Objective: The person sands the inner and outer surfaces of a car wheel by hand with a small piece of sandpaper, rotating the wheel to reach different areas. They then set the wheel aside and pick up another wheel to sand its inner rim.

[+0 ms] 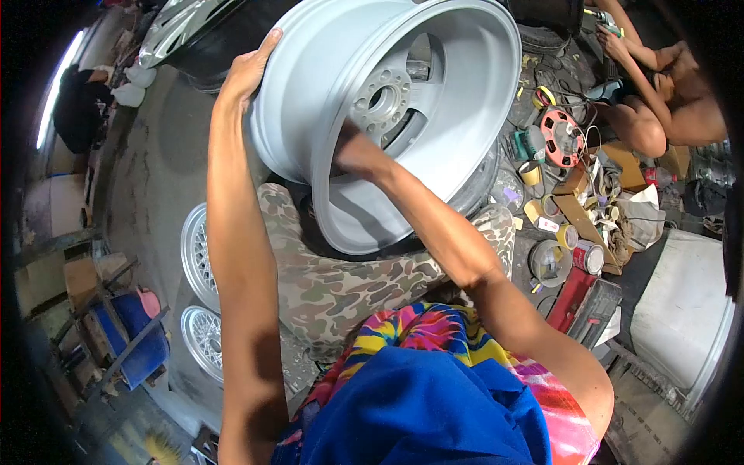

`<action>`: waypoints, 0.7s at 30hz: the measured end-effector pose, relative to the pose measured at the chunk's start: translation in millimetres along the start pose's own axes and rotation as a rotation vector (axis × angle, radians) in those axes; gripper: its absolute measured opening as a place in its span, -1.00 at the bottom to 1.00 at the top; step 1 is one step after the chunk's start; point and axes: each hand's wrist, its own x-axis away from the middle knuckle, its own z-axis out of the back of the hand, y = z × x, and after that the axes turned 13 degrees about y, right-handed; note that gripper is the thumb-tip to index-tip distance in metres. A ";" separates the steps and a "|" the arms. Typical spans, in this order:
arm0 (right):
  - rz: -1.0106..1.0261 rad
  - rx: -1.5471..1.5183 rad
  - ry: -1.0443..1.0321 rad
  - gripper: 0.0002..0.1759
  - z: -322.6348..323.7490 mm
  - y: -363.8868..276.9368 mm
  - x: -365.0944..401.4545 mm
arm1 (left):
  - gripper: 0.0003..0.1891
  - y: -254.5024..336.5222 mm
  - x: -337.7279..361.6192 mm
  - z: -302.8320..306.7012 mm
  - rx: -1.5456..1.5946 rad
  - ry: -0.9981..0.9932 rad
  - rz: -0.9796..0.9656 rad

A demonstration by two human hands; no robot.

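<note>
A large silver-grey wheel rim [457, 85] stands tilted over my lap, its open barrel facing me. My left hand [249, 68] grips the rim's outer lip at the upper left. My right hand [355, 149] reaches inside the barrel and rests against the inner wall near the hub [381, 101]; its fingers are partly hidden. My legs in camouflage trousers [341, 287] lie under the rim.
Two mesh-spoke wheels [200, 256] lie on the concrete floor at left. Tape rolls, a red reel [563, 138], cans and tools clutter the floor at right. Another person [659, 101] sits at the upper right. A pale rim [686, 310] stands at far right.
</note>
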 end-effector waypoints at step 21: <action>-0.190 -0.248 0.438 -0.81 100.1 -52.6 -40.1 | 0.02 -0.9 -2.7 -2.6 0.000 -0.006 0.048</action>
